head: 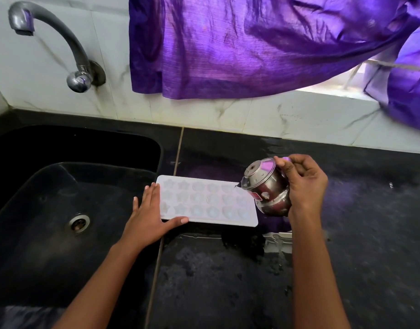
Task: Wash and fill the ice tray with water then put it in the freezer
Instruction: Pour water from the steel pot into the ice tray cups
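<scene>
Well, one white ice tray [207,203] lies flat on the black counter [228,281], just right of the single sink [50,186]; left hand [149,214] presses its left end with straight fingers, right hand [306,186] grips one steel pot [266,186] tilted at its right end

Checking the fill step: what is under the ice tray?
The ice tray lies flat on the black counter beside the sink, left hand pressing its left end. The counter directly beneath it is covered.

A matt white plastic ice tray [207,202] lies on the glossy black stone worktop [360,210]; beside it, a shiny steel pot [267,188].
</scene>
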